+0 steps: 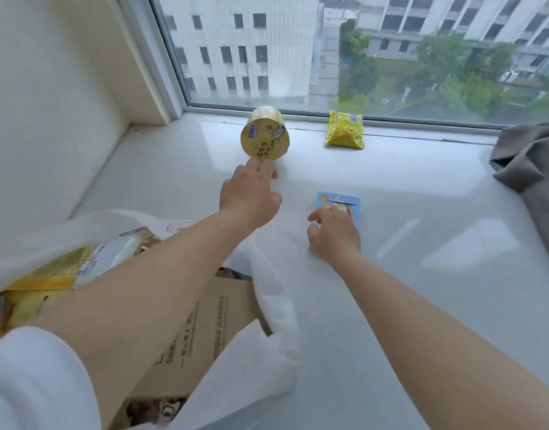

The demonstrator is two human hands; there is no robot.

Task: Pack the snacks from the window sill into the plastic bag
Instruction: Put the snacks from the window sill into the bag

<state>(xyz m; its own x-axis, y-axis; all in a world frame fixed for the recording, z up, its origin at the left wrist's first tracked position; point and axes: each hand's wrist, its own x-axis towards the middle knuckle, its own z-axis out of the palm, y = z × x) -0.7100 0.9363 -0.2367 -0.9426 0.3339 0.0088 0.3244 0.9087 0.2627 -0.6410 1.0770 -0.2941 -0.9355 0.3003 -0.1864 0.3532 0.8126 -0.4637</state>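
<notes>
The left hand (250,197) is stretched toward a yellow cup snack (264,134) lying on its side on the window sill (422,274), fingers loosely extended at its lid — nothing gripped. The right hand (335,232) is laid, fingers curled, on a blue packet (339,201); a yellow pouch (344,130) sits by the glass, and the plastic bag (267,305) — partly filled — lies open at the near left.

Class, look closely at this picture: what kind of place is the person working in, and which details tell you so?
Probably an upper-floor room, at a wide white window sill. The window looks down on buildings and trees, and snacks like the yellow cup and a plastic bag sit on the sill.
</notes>
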